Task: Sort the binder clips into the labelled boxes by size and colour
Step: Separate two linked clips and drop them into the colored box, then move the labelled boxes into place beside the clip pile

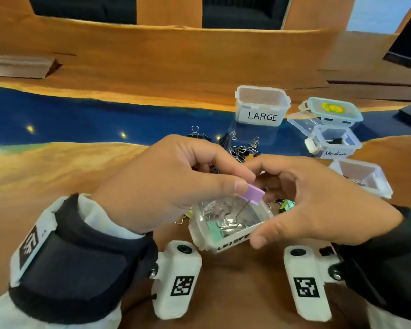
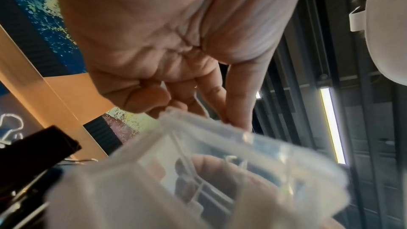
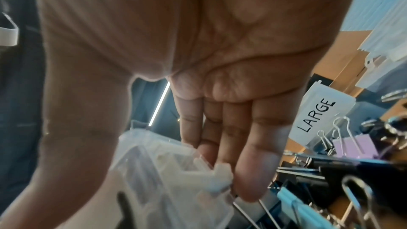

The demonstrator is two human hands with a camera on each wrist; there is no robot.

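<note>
Left hand pinches a light, stiff purple binder clip by its smooth body, over the near box that the right hand cups, fingers relaxed.

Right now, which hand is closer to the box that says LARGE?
The right hand. It is nearer the LARGE box, on that side, steadying the small box. The left hand, pinching a purple clip, is farther left.
</note>
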